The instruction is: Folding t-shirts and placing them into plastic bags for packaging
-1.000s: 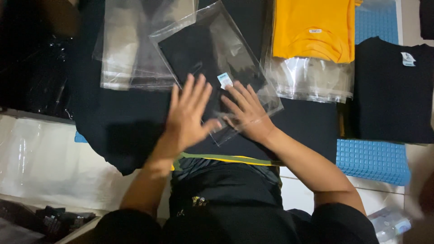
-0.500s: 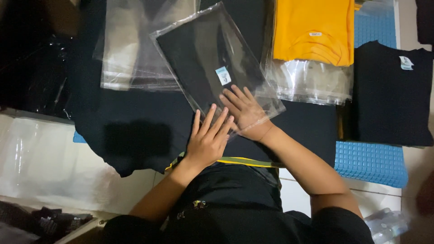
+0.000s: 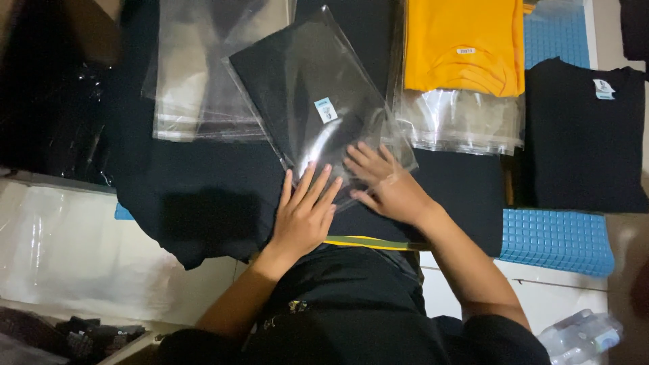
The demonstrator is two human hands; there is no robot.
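A folded black shirt sealed inside a clear plastic bag (image 3: 307, 101) lies tilted on a spread black cloth (image 3: 209, 196). A small white and blue label (image 3: 325, 110) shows through the bag. My left hand (image 3: 304, 209) lies flat with spread fingers on the bag's near edge. My right hand (image 3: 385, 182) presses beside it on the bag's lower right corner, fingers apart. Neither hand grips anything.
A pile of empty clear bags (image 3: 203, 74) lies at the upper left. A folded yellow shirt (image 3: 463, 44) rests on more clear bags (image 3: 463, 125). A folded black shirt (image 3: 585, 135) sits at right on a blue grid mat (image 3: 558, 240). A plastic bottle (image 3: 581, 334) lies bottom right.
My left hand slid back from the middle of the bag to its near edge. My right hand shifted down to the bag's lower corner. The bagged shirt moved slightly away.
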